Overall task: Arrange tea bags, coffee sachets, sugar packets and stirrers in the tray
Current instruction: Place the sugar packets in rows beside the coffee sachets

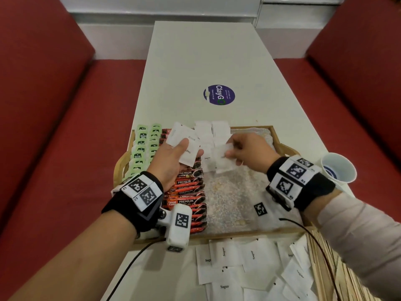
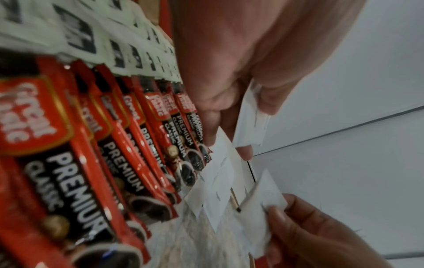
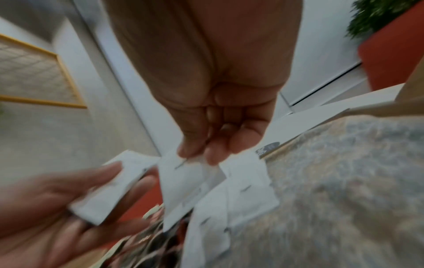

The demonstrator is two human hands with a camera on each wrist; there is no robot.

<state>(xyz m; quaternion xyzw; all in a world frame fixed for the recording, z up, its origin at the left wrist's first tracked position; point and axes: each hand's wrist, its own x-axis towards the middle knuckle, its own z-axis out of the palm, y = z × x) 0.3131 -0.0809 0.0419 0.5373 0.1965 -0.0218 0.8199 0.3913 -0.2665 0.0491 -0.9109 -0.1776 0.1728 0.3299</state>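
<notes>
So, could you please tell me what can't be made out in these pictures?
- Head view: the stirrers are cut off by the bottom-right edge, so no count.
- Head view: the left hand hides how many sugar packets it holds.
- Right wrist view: motion blur smears the packet pinched by the right hand; its print is unreadable.
- Head view: the cup is partly behind the right wrist; contents unseen.
</notes>
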